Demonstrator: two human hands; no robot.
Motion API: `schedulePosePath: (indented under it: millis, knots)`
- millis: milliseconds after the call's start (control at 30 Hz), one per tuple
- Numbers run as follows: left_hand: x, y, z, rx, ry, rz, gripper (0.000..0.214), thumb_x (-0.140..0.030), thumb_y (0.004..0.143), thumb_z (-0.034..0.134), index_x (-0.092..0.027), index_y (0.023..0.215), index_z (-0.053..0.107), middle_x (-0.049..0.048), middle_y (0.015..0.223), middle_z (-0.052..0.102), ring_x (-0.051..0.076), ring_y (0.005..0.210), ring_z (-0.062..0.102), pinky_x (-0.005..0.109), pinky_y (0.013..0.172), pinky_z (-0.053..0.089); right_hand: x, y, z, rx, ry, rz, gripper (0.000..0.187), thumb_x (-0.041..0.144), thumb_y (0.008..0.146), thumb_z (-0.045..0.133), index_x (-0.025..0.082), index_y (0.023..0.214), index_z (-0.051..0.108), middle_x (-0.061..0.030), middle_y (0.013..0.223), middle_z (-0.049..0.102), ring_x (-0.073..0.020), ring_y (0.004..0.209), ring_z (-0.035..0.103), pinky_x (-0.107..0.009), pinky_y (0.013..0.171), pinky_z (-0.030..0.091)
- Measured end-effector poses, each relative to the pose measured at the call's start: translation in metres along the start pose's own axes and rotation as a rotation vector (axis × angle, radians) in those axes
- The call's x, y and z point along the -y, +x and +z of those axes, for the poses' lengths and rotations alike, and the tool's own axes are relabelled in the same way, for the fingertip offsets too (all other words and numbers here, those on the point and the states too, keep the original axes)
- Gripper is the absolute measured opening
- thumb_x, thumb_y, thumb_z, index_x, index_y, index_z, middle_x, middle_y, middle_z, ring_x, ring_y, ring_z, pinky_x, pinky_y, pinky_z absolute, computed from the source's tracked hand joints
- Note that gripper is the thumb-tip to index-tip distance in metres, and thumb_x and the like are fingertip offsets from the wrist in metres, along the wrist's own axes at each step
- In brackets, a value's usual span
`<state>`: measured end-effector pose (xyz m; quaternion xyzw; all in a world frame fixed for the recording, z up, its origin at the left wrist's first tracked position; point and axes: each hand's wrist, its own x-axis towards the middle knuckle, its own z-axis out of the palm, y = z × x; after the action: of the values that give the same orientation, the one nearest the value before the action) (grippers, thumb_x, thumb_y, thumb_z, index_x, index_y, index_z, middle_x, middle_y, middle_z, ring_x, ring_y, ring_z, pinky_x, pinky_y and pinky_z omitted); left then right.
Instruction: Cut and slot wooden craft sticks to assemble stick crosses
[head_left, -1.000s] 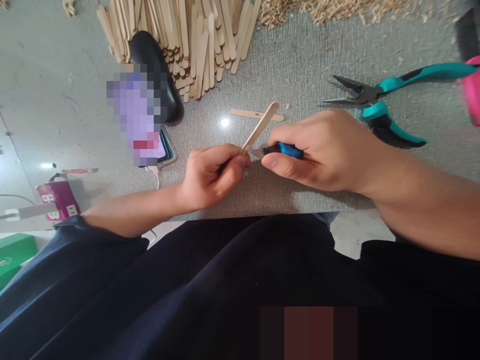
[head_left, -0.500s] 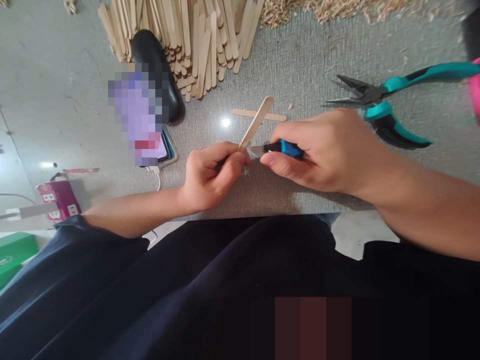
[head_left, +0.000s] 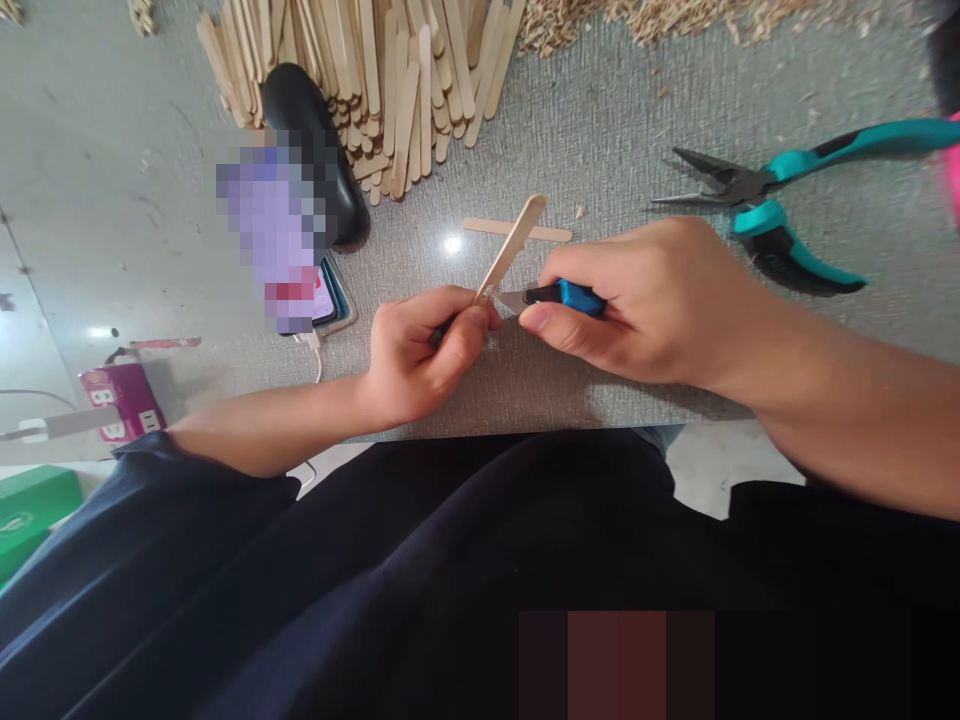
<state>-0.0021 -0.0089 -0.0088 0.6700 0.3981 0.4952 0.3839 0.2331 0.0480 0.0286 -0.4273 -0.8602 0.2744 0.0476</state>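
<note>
Between thumb and fingers, my left hand (head_left: pixel 427 350) pinches the lower end of a wooden craft stick (head_left: pixel 513 247), which slants up to the right. My right hand (head_left: pixel 645 300) is wrapped round a utility knife (head_left: pixel 577 296) with a blue and black handle. Its blade points left and meets the stick just beside my left fingertips. Small curled shavings appear at that spot. Behind the held stick, a second craft stick (head_left: pixel 480 226) lies flat on the table.
Many craft sticks (head_left: pixel 405 100) are heaped at the back, with wood shavings (head_left: pixel 645 20) to their right. Teal-handled pliers (head_left: pixel 750 190) lie beyond my right hand. A black case (head_left: pixel 345 190), a phone (head_left: pixel 330 300) on a white cable and a purple power socket block (head_left: pixel 124 400) are left.
Hardly anything differs. Both hands keep their grip, with the knife blade still at the stick; the view has shifted very slightly.
</note>
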Motion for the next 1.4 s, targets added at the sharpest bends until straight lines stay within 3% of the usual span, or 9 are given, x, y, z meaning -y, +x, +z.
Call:
schedulePosePath:
  millis: [133,400,633,800,967,1167,1400]
  knots:
    - [0.001,0.0,0.0,0.008,0.005,0.014,0.032,-0.024,0.116,0.065,-0.016,0.09,0.08,-0.0046,0.063,0.067,0.0,0.051,0.053,0.009,0.052,0.042,-0.001,0.0,-0.002,0.003,0.008,-0.012,0.08,0.092,0.109,0.027,0.027,0.077,0.06,-0.0019,0.06,0.048,-0.0213,0.061,0.047,-0.039,0.066,0.027]
    - [0.001,0.001,-0.002,0.015,-0.002,0.021,0.031,-0.023,0.116,0.064,-0.016,0.091,0.08,-0.005,0.065,0.067,0.0,0.054,0.054,0.008,0.054,0.043,-0.001,0.002,-0.002,0.027,0.067,-0.031,0.084,0.097,0.106,0.027,0.025,0.078,0.059,-0.0021,0.061,0.049,-0.0196,0.063,0.045,-0.037,0.066,0.025]
    - [0.002,0.0,-0.002,0.043,-0.031,0.024,0.027,-0.02,0.116,0.064,-0.016,0.094,0.079,-0.0058,0.066,0.067,-0.001,0.053,0.054,0.008,0.054,0.043,-0.004,0.001,0.001,-0.01,0.093,-0.037,0.09,0.102,0.102,0.016,0.026,0.075,0.055,-0.0016,0.06,0.046,-0.019,0.06,0.041,-0.037,0.065,0.022]
    - [0.001,0.0,-0.003,0.06,-0.041,0.027,0.029,-0.022,0.117,0.064,-0.017,0.093,0.079,-0.0052,0.068,0.068,-0.001,0.052,0.052,0.01,0.054,0.043,-0.006,0.0,0.001,0.009,0.083,-0.054,0.083,0.095,0.108,0.025,0.025,0.077,0.057,-0.0009,0.061,0.046,-0.0184,0.062,0.04,-0.037,0.066,0.024]
    - [0.0,0.0,-0.004,0.108,-0.055,-0.004,0.031,-0.027,0.117,0.063,-0.018,0.091,0.078,-0.0037,0.069,0.069,0.002,0.056,0.058,0.014,0.058,0.047,-0.006,0.0,-0.001,0.064,0.098,-0.068,0.085,0.1,0.105,0.025,0.026,0.078,0.058,-0.0007,0.062,0.048,-0.0183,0.06,0.043,-0.037,0.064,0.025]
    - [-0.003,-0.001,-0.007,0.164,-0.111,-0.002,0.028,-0.025,0.117,0.064,-0.018,0.093,0.077,-0.0033,0.072,0.069,0.003,0.062,0.06,0.014,0.06,0.048,-0.006,-0.003,0.008,-0.01,0.133,-0.089,0.093,0.104,0.102,0.013,0.026,0.076,0.056,-0.0005,0.059,0.046,-0.0175,0.057,0.038,-0.037,0.062,0.024]
    - [-0.001,-0.005,-0.007,0.213,-0.217,-0.069,0.027,-0.028,0.117,0.064,-0.019,0.095,0.077,-0.0043,0.069,0.062,0.004,0.056,0.051,0.017,0.055,0.042,-0.01,-0.003,0.018,-0.059,0.123,-0.142,0.091,0.102,0.103,0.012,0.027,0.078,0.057,-0.0018,0.06,0.05,-0.0193,0.059,0.041,-0.038,0.062,0.025]
